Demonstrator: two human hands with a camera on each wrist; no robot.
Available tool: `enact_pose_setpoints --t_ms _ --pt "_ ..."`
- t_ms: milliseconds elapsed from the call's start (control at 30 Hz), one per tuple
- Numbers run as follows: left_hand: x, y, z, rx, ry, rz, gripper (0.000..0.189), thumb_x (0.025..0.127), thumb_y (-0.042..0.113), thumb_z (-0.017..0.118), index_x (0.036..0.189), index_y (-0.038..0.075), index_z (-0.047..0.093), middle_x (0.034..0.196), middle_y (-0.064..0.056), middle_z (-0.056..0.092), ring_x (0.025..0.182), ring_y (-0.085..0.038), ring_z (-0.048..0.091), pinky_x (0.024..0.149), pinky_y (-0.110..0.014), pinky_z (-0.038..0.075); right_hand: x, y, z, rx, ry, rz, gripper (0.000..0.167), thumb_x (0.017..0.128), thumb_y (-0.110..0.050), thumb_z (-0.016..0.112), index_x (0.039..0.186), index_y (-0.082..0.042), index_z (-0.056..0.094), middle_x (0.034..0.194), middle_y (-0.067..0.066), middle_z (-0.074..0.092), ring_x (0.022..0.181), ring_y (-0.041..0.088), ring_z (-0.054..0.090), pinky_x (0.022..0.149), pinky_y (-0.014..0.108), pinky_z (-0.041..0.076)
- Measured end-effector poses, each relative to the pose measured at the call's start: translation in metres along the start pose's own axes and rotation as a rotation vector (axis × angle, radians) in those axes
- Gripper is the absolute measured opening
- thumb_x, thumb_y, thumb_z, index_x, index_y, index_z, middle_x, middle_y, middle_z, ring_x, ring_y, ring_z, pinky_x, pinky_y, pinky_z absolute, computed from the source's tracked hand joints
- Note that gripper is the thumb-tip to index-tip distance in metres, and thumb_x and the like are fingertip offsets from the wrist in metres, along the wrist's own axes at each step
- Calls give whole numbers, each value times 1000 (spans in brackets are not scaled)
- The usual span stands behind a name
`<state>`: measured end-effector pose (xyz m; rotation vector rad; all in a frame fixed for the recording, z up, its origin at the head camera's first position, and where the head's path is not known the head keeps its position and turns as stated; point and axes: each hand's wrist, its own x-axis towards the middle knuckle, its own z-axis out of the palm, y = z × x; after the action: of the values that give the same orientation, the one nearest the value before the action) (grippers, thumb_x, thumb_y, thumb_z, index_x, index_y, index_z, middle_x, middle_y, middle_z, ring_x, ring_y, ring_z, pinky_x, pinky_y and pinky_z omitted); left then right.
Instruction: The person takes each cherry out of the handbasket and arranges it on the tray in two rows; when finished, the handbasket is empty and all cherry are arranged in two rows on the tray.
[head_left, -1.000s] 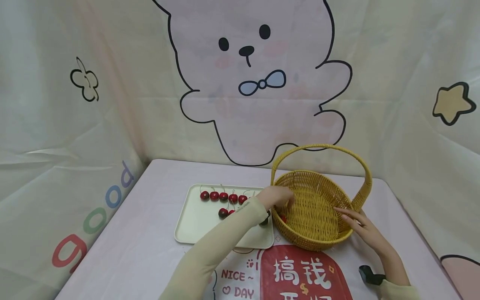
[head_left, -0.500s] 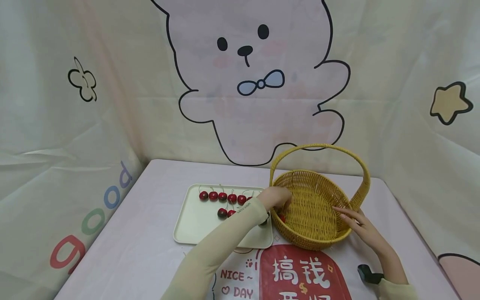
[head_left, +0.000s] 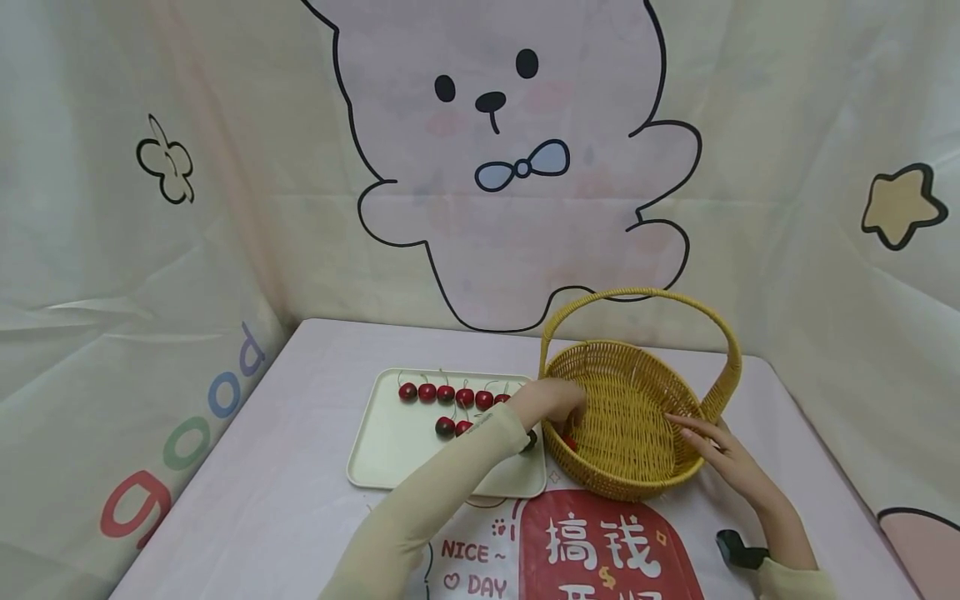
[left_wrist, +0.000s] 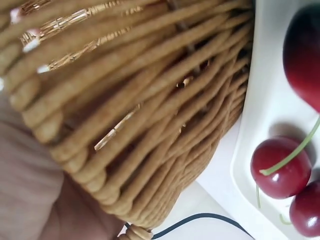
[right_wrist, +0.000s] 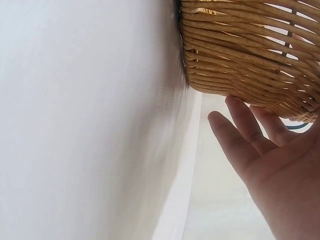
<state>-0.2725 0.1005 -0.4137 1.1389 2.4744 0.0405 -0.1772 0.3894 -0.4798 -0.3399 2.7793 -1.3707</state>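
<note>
A shallow yellow wicker basket (head_left: pixel 637 417) with a tall hoop handle stands on the table. My left hand (head_left: pixel 553 398) reaches over its left rim with the fingers bent down inside. Just below those fingers shows a red cherry (head_left: pixel 571 444); whether they touch it is hidden. In the left wrist view, the basket wall (left_wrist: pixel 150 115) covers the fingertips. My right hand (head_left: pixel 723 458) lies at the right rim, two fingers reaching over the edge. Its other fingers, nearly straight and spread, lie along the basket's outside in the right wrist view.
Left of the basket lies a pale rectangular tray (head_left: pixel 386 454) with several dark red cherries (head_left: pixel 464 398) on it, stems attached. A black object (head_left: pixel 741 550) sits by the right wrist. Printed fabric walls (head_left: pixel 247 250) enclose the table on three sides.
The left hand has shifted slightly within the basket's left side, and the cherry below it now sits a little lower and farther right. The right hand and basket look unchanged.
</note>
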Motion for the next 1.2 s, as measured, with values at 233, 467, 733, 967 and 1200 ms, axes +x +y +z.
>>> enact_pose_setpoints --t_ms 233,467,733,967,1200 --pt "-3 -1 6 -85 21 45 30 75 14 75 104 21 70 95 10 66 92 -3 59 79 -18 48 0 0 0 0 -1 -2 39 100 -24 40 134 -9 48 141 26 26 127 47 19 86 72 25" --pt "-8 -1 10 -95 91 126 26 78 15 74 104 20 70 95 12 66 89 0 58 79 -15 46 0 0 0 -20 11 -25 38 100 -24 40 134 -11 48 137 20 35 126 17 25 87 66 29" --pt "-14 -6 20 -160 197 239 29 83 7 68 110 14 68 107 6 63 97 -2 56 82 -12 44 -1 1 1 -16 6 -26 38 100 -23 39 135 -12 48 138 20 34 126 21 24 86 67 29" --pt "-24 -12 25 -214 289 307 30 85 8 66 114 13 65 116 3 59 106 -4 53 89 -12 40 0 2 1 -20 12 -31 37 100 -23 39 135 -12 48 137 20 36 125 15 25 86 67 29" --pt "-35 -17 28 -359 352 393 30 87 8 64 117 9 63 114 1 58 100 -2 55 83 -9 43 1 1 0 12 3 -32 38 100 -22 40 135 -10 47 140 25 30 128 47 15 86 72 23"
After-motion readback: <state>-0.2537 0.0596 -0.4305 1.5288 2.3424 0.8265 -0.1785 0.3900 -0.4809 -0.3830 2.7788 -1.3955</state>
